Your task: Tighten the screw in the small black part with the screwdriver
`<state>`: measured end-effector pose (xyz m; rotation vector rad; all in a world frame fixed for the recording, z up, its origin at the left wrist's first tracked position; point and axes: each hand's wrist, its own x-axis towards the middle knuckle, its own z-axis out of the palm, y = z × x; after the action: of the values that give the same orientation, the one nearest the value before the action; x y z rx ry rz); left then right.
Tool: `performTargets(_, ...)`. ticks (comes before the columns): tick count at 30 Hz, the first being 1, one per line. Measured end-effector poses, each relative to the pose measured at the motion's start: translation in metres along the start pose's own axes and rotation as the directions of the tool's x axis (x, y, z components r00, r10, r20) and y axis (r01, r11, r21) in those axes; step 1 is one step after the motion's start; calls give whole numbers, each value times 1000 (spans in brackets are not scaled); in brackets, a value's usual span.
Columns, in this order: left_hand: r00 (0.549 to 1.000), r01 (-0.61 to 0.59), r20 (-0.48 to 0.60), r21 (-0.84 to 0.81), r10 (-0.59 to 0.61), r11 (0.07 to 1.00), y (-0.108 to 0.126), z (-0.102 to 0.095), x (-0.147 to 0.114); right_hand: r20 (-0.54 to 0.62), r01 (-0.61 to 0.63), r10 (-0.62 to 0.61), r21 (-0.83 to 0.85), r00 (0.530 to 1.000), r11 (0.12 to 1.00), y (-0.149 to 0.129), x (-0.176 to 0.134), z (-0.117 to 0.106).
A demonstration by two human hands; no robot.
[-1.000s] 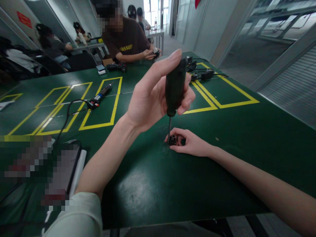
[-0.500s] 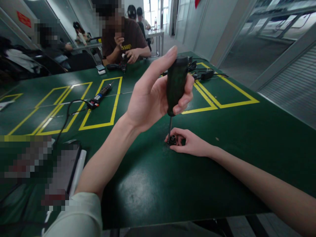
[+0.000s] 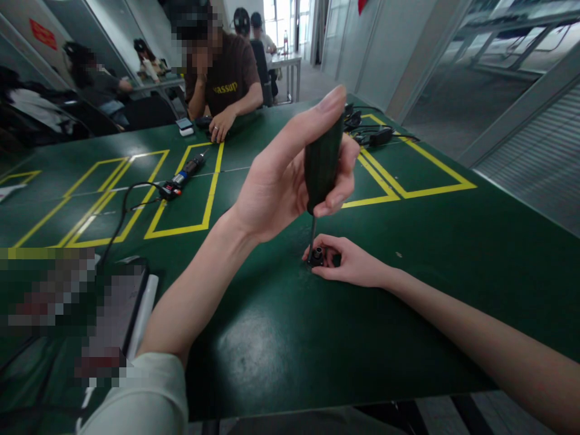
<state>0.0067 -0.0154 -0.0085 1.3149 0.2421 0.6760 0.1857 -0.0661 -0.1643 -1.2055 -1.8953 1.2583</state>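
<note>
My left hand [image 3: 276, 175] is wrapped round the dark handle of a screwdriver [image 3: 322, 166], its thumb up near the handle's top. The thin shaft points down and its tip meets a small black part [image 3: 316, 257] on the green table [image 3: 362, 350]. That part has a short round tube standing up from it; its exact kind I cannot make out. My right hand [image 3: 347, 260] rests on the table and pinches the part between thumb and fingers from the right side.
A corded electric screwdriver [image 3: 183, 176] lies across a yellow-taped box at the left. Black cables [image 3: 376, 136] lie at the far right. Blurred-out devices [image 3: 115, 314] lie at the near left. Across the table sits a person [image 3: 231, 78] with a hand on the tabletop.
My left hand has turned slightly round the screwdriver handle, its thumb moving right over the top. My right hand and the part stay put. The person opposite has lowered a hand to the table.
</note>
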Motion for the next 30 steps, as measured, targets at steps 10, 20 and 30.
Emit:
performTargets(10, 997, 62, -50, -8, -62, 998, 1, -3, 3, -1, 4, -4, -2, 1000, 1000, 4, 0, 0)
performTargets(20, 1000, 14, 19, -10, -14, 1000, -1, -1, 0, 2, 7, -7, 5, 1000, 1000, 3, 0, 0)
performTargets(30, 998, 65, -7, -17, -65, 998, -1, -4, 2, 1, 5, -5, 5, 1000, 1000, 3, 1, 0)
